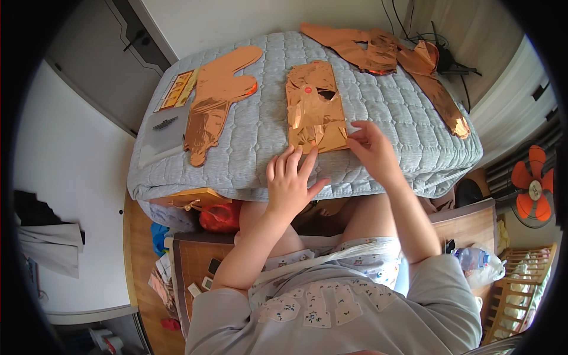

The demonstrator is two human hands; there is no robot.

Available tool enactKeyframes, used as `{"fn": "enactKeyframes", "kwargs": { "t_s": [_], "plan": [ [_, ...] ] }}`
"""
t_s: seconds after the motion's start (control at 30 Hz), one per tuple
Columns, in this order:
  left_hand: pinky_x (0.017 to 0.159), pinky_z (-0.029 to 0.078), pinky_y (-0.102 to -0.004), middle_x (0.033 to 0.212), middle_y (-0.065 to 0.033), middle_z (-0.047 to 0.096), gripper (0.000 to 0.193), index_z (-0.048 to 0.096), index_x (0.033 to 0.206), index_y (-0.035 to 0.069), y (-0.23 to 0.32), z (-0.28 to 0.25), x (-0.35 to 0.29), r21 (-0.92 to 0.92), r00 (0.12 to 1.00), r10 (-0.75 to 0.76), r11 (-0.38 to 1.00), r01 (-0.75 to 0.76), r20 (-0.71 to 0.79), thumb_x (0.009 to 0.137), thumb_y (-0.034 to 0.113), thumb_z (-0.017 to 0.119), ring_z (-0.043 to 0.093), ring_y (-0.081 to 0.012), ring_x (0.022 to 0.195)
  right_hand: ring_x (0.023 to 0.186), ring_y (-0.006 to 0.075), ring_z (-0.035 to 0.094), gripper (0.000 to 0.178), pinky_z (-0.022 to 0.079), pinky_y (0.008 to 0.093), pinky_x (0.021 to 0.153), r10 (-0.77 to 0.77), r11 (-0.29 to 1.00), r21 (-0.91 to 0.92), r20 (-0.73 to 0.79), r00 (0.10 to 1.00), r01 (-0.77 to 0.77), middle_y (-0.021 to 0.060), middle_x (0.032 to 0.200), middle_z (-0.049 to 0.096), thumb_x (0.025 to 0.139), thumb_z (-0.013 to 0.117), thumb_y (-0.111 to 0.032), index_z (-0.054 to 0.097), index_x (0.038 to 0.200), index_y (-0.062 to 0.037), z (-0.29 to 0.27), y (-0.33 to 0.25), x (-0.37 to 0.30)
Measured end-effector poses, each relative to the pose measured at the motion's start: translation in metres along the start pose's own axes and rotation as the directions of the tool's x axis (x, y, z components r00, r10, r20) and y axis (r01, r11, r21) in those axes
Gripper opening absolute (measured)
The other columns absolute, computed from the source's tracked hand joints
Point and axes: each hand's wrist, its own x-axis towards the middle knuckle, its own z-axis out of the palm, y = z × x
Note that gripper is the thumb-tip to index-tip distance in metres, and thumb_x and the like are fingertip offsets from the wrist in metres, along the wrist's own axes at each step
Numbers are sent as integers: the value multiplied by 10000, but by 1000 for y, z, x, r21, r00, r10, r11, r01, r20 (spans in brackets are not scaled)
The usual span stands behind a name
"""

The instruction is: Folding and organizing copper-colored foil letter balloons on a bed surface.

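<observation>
A flat, folded rose-gold foil balloon lies in the middle of the grey quilted mattress, with a small red round spot and a dark gap in its upper part. On its near edge rest the spread fingertips of my left hand. At its near right corner, my right hand has thumb and forefinger closed on the foil's edge. Another flat foil balloon, with rounded lobes, is spread out to the left. A long, creased foil balloon stretches across the far right of the mattress.
Beside the left foil lie a printed packet and a clear plastic sleeve. Black cables tangle behind the mattress's far right corner. An orange-bladed fan stands at the right. A red bag sits below the mattress's front edge.
</observation>
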Motion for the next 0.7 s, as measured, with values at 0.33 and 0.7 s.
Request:
{"fn": "enactKeyframes", "kwargs": {
  "t_s": [0.33,0.7],
  "plan": [
    [1043,362,-521,1255,-84,512,766,571,1436,231,10,3,3,52,998,-58,997,57,1,812,647,724,507,-298,1240,672,139,580,274,475,303,628,-112,968,-247,-234,966,53,81,820,677,902,691,-22,581,1151,8,23,-5,-14],
    [1042,379,-535,1285,-94,491,743,561,1443,268,11,4,1,114,998,-53,992,49,34,810,614,737,492,-315,1253,775,389,675,241,520,437,682,-216,905,-413,-247,944,99,181,821,667,864,695,7,515,1024,-9,28,3,-12]
  ]
}}
